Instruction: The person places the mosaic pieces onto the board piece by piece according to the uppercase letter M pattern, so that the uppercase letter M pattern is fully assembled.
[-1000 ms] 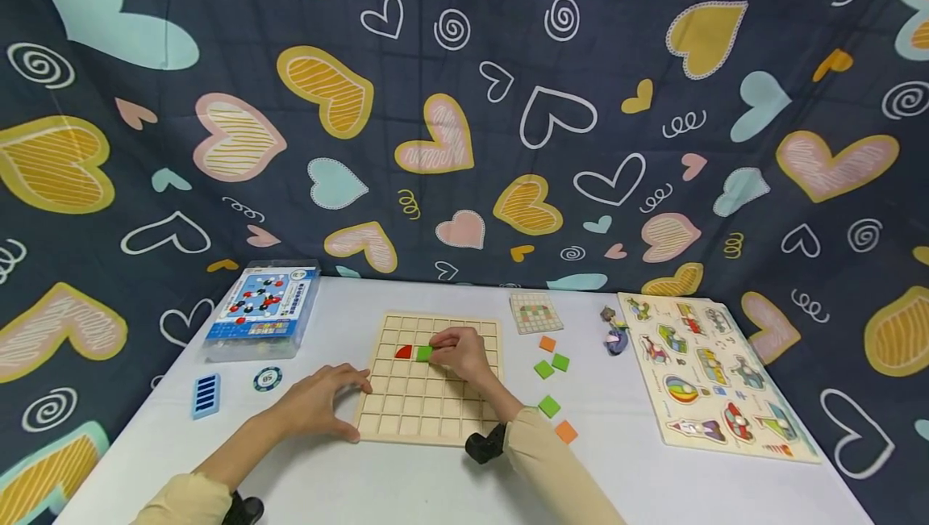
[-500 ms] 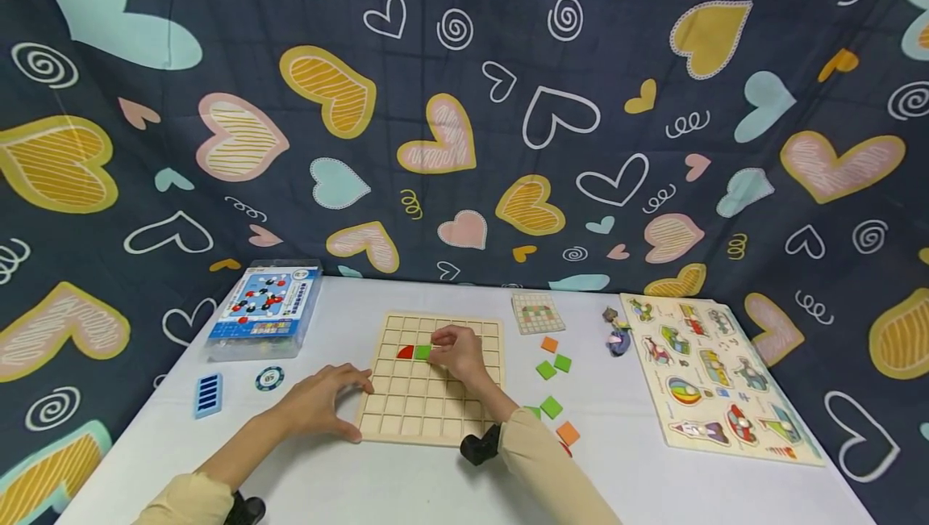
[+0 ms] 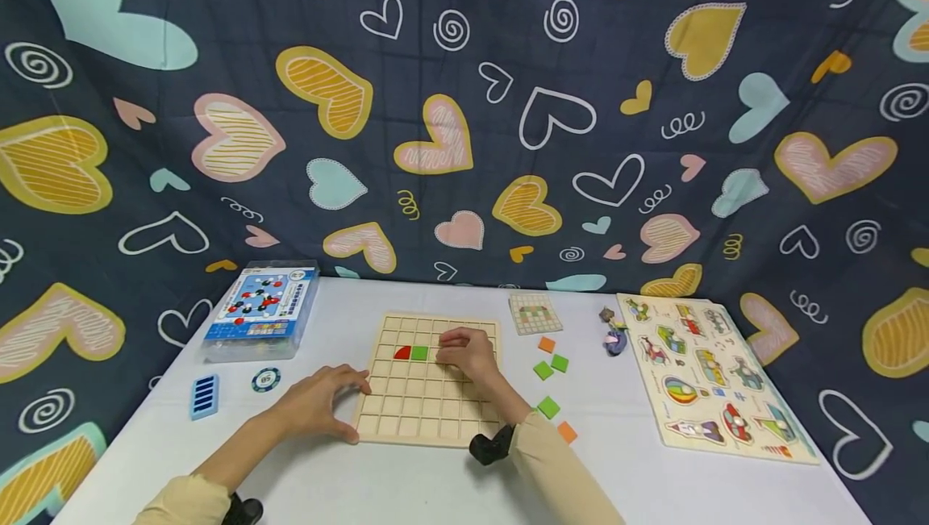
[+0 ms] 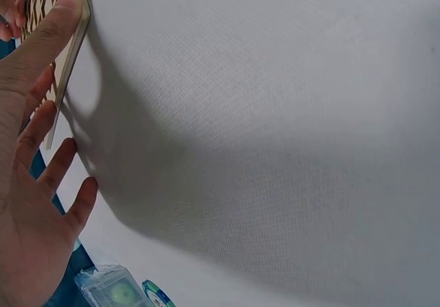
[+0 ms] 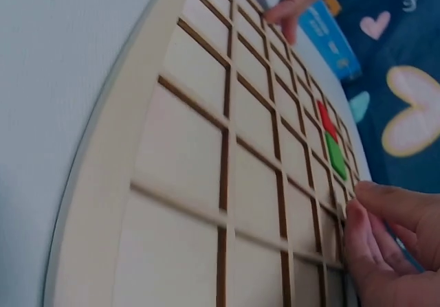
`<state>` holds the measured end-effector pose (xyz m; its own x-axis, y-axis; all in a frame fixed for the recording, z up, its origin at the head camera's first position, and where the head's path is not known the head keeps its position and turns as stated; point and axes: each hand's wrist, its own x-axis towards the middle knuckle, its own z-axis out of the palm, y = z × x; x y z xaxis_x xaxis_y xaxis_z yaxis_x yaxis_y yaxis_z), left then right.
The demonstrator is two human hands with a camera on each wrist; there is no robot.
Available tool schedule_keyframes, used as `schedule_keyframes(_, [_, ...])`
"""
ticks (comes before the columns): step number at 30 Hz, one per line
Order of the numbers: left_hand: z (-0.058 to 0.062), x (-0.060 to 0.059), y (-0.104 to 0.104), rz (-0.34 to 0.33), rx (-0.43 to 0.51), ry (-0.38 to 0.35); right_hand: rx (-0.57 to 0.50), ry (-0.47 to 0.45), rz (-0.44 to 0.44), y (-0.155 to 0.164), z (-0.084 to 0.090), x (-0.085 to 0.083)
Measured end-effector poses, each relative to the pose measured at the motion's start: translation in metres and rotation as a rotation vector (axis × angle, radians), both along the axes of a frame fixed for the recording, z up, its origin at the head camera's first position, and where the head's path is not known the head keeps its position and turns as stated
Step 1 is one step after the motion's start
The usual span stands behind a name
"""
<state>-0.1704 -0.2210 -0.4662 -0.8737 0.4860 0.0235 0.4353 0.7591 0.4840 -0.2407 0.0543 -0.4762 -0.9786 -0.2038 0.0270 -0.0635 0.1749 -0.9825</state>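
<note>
Wooden grid board [image 3: 428,384] is lying flat on the white desk [image 3: 406,485], and both hands are working at it. Left hand [image 3: 319,402] is resting at the board's near-left corner, fingers [image 4: 51,32] straight and slightly spread, the fingertips touching the board's edge; nothing is being gripped. Right hand [image 3: 470,352] is sitting on the board's upper right cells, fingers [image 5: 385,207] curled loosely together with the tips down on the wood; they are holding nothing that can be seen. Green square tile [image 3: 419,353] is lying seated in its cell, just right of the red quarter-round tile [image 3: 402,352] and just left of the right hand, apart from the fingers. Compared with half a second ago, the right hand is no longer pinching the green tile: it is now sitting a little further right, and the tile is lying free in the grid. Left hand is staying where it was. Loose green tiles [image 3: 550,366] and orange tiles [image 3: 547,344] are lying on the desk right of the board, with a small pattern card [image 3: 535,313] behind them. A vehicle peg puzzle [image 3: 714,376] is lying at far right. At left, a clear box with a blue printed label [image 3: 263,307] is standing; its writing is too small to read. A round chip [image 3: 266,380] and a blue ribbed block [image 3: 205,396] are lying near it.
</note>
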Motion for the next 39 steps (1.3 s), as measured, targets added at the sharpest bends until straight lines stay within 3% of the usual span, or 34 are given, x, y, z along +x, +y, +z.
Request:
schedule_keyframes(8, [0.003, 0.001, 0.002, 0.004, 0.005, -0.006, -0.024, -0.017, 0.008, 0.036, 0.003, 0.004])
schedule_keyframes(16, [0.002, 0.001, 0.001, 0.008, -0.001, 0.003, -0.055, -0.061, -0.096, 0.082, 0.006, 0.003])
schedule_keyframes(26, [0.004, 0.002, 0.001, 0.01, 0.0, 0.005, 0.048, -0.065, -0.264, 0.14, 0.007, -0.002])
schedule_keyframes(32, [0.004, 0.002, 0.0, 0.013, -0.001, -0.002, 0.18, -0.009, -0.347, 0.159, 0.002, -0.008])
schedule_keyframes(39, [0.003, 0.002, 0.001, -0.001, 0.005, 0.016, 0.244, -0.045, -0.336, 0.163, -0.005, -0.016])
